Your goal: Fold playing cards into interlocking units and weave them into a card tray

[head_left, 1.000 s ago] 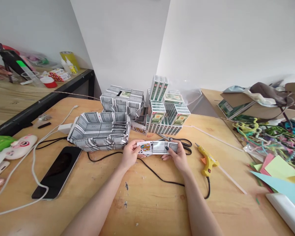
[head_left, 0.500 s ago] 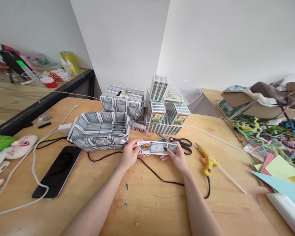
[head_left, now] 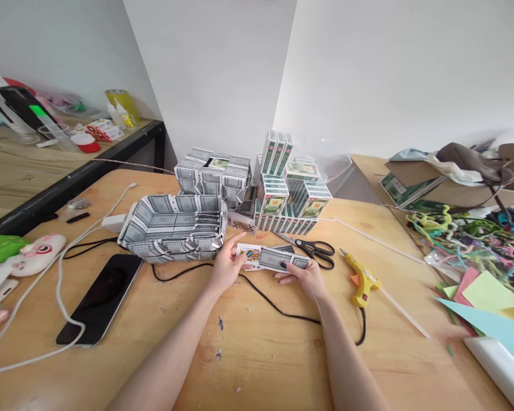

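Observation:
My left hand (head_left: 228,265) pinches a face-up playing card (head_left: 253,254) at its left end, the index finger partly lifted. My right hand (head_left: 302,275) grips a folded playing card (head_left: 276,258) showing its patterned grey back, thumb on top. The folded piece overlaps the right part of the face card, slightly tilted. Whether the two are joined I cannot tell. Left of my hands sits an open box built of playing cards (head_left: 171,228), with a stack of folded cards in its right end. Black-handled scissors (head_left: 314,249) lie just behind my right hand.
Behind stand another card-built box (head_left: 216,174) and stacked card packs (head_left: 278,194). A yellow glue gun (head_left: 363,279) lies at right, its black cable crossing the table. A phone (head_left: 100,299) and white cable lie left. Coloured paper (head_left: 492,297), pipe cleaners (head_left: 466,234) and a carton (head_left: 437,177) fill the right.
My right hand has tilted the folded card, its right end lower, and its fingers have shifted. My left index finger has lifted. The co-worker's hand at far left has left view.

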`<state>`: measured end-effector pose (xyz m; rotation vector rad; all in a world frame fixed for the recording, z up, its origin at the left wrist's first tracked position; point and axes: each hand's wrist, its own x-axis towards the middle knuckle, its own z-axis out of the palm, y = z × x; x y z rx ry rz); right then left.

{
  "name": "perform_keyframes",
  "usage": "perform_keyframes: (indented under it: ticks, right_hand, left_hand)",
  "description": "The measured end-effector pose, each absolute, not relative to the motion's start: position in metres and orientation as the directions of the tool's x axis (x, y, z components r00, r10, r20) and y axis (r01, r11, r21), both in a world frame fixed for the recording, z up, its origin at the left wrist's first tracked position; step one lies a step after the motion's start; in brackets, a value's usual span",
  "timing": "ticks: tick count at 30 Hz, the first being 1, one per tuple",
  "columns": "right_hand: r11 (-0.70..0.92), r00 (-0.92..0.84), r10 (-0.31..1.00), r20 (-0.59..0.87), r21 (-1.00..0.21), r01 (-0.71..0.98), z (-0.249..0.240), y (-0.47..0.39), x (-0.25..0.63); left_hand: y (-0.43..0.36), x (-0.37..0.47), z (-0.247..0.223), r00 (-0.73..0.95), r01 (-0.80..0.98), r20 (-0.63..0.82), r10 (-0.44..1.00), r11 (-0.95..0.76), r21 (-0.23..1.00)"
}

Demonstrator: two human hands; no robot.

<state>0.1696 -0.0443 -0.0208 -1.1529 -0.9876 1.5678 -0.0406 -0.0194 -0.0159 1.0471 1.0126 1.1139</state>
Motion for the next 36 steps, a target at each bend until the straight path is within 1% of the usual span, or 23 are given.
perform_keyframes:
  ticks: [2, 6, 8, 12, 14, 18, 25, 27, 32, 36]
  right_hand:
    - [-0.24, -0.118, 0.968, -0.219, -0.949, -0.203, -0.02, -0.044, 0.169]
    - [-0.191, -0.074, 0.981, -0.182, -0.97, -0.15, -0.016, -0.046, 0.164]
    - [-0.169, -0.069, 0.984, -0.161, -0.977, -0.132, -0.014, -0.047, 0.161]
    - [-0.15, -0.075, 0.987, -0.141, -0.981, -0.126, -0.014, -0.047, 0.159]
    - [-0.157, -0.086, 0.985, -0.148, -0.981, -0.113, -0.015, -0.047, 0.159]
    - [-0.195, -0.12, 0.976, -0.183, -0.976, -0.099, -0.017, -0.049, 0.158]
    - [-0.234, -0.202, 0.961, -0.191, -0.947, -0.22, -0.019, -0.052, 0.154]
    - [-0.234, -0.202, 0.961, -0.19, -0.946, -0.223, -0.02, -0.052, 0.154]
    - [-0.221, -0.205, 0.962, -0.179, -0.955, -0.199, -0.02, -0.053, 0.155]
    - [-0.221, -0.208, 0.961, -0.182, -0.957, -0.186, -0.019, -0.054, 0.155]
  left_hand:
    - [-0.019, -0.041, -0.013, 0.17, -0.2, -0.126, 0.977, 0.16, 0.967]
    - [-0.018, -0.039, -0.013, 0.204, -0.149, -0.159, 0.966, 0.191, 0.97]
    - [-0.018, -0.037, -0.015, 0.172, -0.113, -0.146, 0.974, 0.167, 0.979]
    - [-0.017, -0.035, -0.018, 0.052, 0.028, -0.06, 0.997, 0.058, 0.998]
    - [-0.017, -0.035, -0.018, 0.037, 0.067, -0.033, 0.999, 0.03, 0.997]
    - [-0.017, -0.035, -0.017, 0.089, 0.044, -0.036, 0.995, 0.032, 0.999]
    - [-0.019, -0.038, -0.011, 0.119, -0.011, -0.054, 0.991, 0.056, 0.998]
    - [-0.018, -0.039, -0.01, 0.134, -0.019, -0.063, 0.989, 0.066, 0.998]
    - [-0.016, -0.043, -0.012, 0.232, -0.078, -0.095, 0.968, 0.116, 0.99]
    - [-0.016, -0.044, -0.013, 0.244, -0.102, -0.092, 0.966, 0.12, 0.988]
